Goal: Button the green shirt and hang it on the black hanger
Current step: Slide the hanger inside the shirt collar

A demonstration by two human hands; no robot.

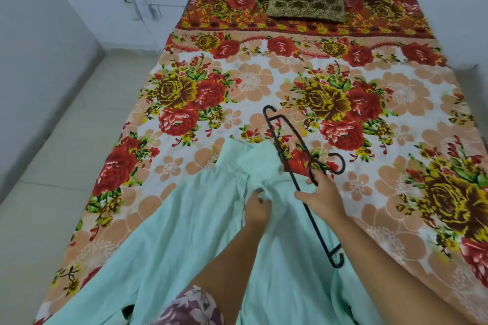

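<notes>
Head view: my right hand [320, 194] pinches the thin black wire hanger [295, 166], long axis slanting away-left, beside the collar; my left hand [257, 208] pinches the pale green cotton shirt [184, 232] flat on the floral bedsheet [396, 87].

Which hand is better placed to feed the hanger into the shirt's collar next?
Right. The right hand already grips the black hanger near its hook, while the left hand pinches the green shirt at the collar.

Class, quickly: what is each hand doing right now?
Left hand: closed, pinching the green shirt near its collar.
Right hand: closed, holding the black hanger.
</notes>
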